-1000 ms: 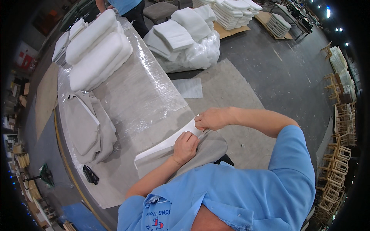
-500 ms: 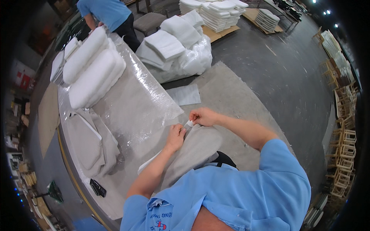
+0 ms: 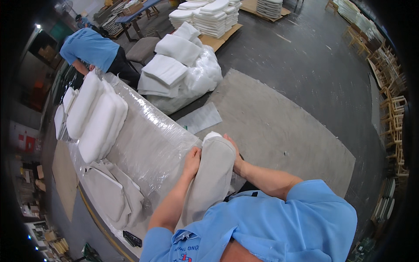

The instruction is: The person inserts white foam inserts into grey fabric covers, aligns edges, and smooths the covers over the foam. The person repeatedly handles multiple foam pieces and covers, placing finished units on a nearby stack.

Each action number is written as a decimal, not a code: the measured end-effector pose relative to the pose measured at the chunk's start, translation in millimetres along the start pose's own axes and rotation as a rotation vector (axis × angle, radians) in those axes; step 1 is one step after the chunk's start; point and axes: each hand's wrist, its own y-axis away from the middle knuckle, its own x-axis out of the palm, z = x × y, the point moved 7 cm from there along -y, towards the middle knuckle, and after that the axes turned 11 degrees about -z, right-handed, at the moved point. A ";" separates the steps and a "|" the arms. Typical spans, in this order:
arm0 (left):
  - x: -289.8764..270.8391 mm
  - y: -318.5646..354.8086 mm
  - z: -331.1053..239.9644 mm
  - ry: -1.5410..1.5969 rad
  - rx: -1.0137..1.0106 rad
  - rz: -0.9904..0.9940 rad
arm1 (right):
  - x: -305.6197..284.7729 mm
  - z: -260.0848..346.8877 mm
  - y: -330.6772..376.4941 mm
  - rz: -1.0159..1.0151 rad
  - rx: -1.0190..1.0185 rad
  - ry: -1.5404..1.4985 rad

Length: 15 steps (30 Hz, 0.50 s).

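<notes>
A long grey cushion (image 3: 213, 174) stands tilted in front of my body, its fabric cover pulled over a pad. White padding (image 3: 212, 135) sticks out at its far end. My left hand (image 3: 192, 162) grips the cover's left edge with curled fingers. On the opposite side, my right hand (image 3: 235, 156) holds the cushion near its far end, fingers along the edge and partly hidden behind it. To the left on the table lie several flat grey covers or covered cushions (image 3: 114, 192).
The table (image 3: 144, 131) is partly wrapped in clear plastic. White pads (image 3: 98, 126) lie at its far left, near a co-worker in blue (image 3: 94, 50). Beyond stands a plastic-wrapped heap of white pads (image 3: 174, 70). A black object (image 3: 132, 239) lies by the near left edge; wooden frames (image 3: 395, 131) line the right.
Both hands were pinching at the cover's white-edged end; now they hold the cushion from its two sides, and it stands up more. The view has shifted to the right.
</notes>
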 end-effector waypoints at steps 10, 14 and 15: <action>26.8 13.8 -32.1 -0.477 0.617 -0.447 | -37.4 16.9 13.3 -0.409 -0.085 0.200; 22.5 1.4 -14.3 -0.311 0.323 -0.291 | -26.2 24.6 14.8 -0.321 -0.015 0.231; 23.2 -4.7 -2.7 -0.107 0.087 -0.130 | -28.8 24.2 12.8 -0.310 0.032 0.196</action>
